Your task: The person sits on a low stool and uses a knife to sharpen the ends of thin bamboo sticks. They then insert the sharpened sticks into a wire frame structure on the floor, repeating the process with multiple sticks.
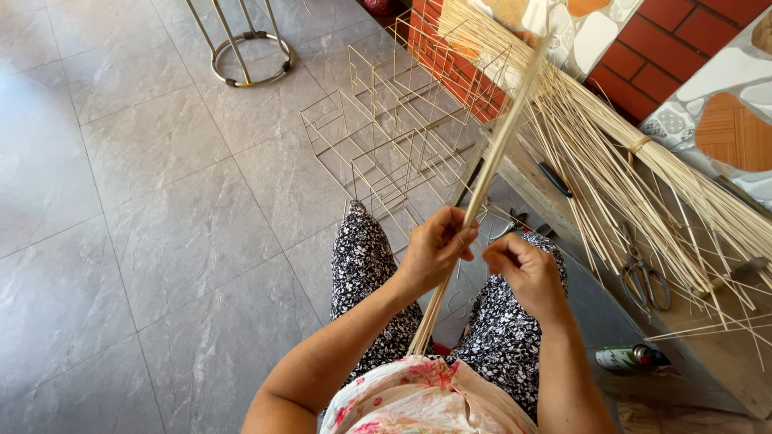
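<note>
While the left hand is closed around a thin bundle of pale reeds, the right hand pinches just beside it, fingers curled. Reaching from the lap, the bundle slants up past the wire frames; scissors lie right of it on the surface, under loose reeds.

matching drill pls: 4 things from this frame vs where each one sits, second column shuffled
1. pale thin cane strip bundle
2. gold wire box frames
3. grey metal scissors
4. round steel ring stand

a. on the wooden bench at right
b. far floor tiles, top of view
c. gripped in the left hand
d. stacked on the floor beyond the knees

Pairs: 1-c, 2-d, 3-a, 4-b
</note>
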